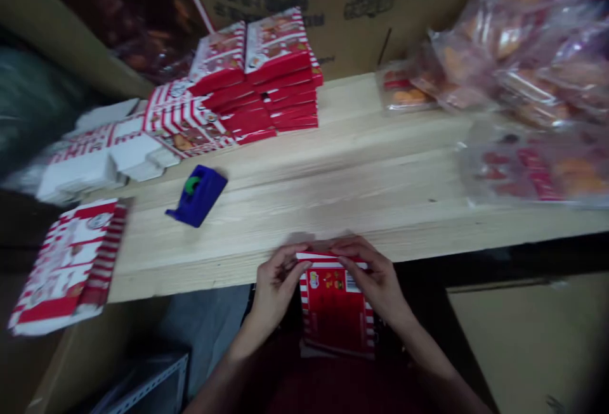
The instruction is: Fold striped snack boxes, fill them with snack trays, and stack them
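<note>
A small red and white striped box point(334, 307) is held upright just below the front edge of the wooden table point(361, 173). My left hand point(275, 286) grips its left top corner with fingers curled over the flap. My right hand point(375, 278) grips the right top corner the same way. Both hands press at the box's top end.
A blue tape dispenser point(197, 195) lies on the table's left part. Stacks of finished red boxes point(266, 78) and flat unfolded cartons point(118, 148) sit at the back left. Another flat carton point(69, 265) overhangs the left edge. Clear bags of snacks point(533, 78) pile at the right. Cardboard boxes point(361, 2) stand behind.
</note>
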Tool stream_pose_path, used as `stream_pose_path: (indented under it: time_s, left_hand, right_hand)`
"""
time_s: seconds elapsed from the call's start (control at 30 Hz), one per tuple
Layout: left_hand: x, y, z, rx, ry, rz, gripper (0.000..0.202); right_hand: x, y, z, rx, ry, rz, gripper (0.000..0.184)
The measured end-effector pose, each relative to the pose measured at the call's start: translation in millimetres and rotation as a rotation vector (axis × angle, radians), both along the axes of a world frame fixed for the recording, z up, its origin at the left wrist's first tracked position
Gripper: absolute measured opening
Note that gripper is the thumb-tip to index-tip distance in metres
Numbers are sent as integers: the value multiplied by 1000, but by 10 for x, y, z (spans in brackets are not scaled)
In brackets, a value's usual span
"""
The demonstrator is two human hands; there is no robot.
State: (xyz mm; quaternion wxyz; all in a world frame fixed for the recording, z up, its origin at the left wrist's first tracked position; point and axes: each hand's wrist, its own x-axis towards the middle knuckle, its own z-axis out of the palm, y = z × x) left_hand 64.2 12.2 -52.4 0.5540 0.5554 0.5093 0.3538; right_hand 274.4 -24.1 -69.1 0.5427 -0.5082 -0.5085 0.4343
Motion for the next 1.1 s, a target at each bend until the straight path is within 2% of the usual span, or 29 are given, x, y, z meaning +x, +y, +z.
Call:
stream_pose_path:
  time_s: [0.13, 0.3, 0.43, 0.53, 0.73, 0.83, 0.9, 1.0, 1.1]
  left_hand:
    - [-54, -82, 60, 17, -32, 5, 28]
    - [-162, -174, 155, 122, -63, 2, 24]
    - [-255, -199, 122, 191, -52, -58, 20]
    - [-310, -217, 106, 195, -58, -41, 18]
    - [-408, -207, 295, 254, -63, 0, 18]
    - [-439, -149, 308, 301, -28, -23, 19]
    - [-427, -143, 257, 287, -20, -16, 19]
    - [-409, -158, 164, 238, -19, 6, 22]
    - [-568, -14, 180, 253, 54, 7, 25]
  right_hand:
    - [4, -10, 40, 0, -25, 65, 17]
    - [2, -35, 138, 26, -50, 185, 20]
    - [8, -71, 126, 18, -104, 255, 24]
    - [10, -109, 156, -30, -56, 274, 24]
    - [-51, -154, 507, -43, 56, 206, 15]
    - [-104, -100, 586, -25, 31, 226, 16]
    - [-144, -45, 540, -18, -27, 260, 20]
    - [-191, 33, 369, -37, -95, 261, 20]
    - [-168, 89, 189, -92, -96, 226, 21]
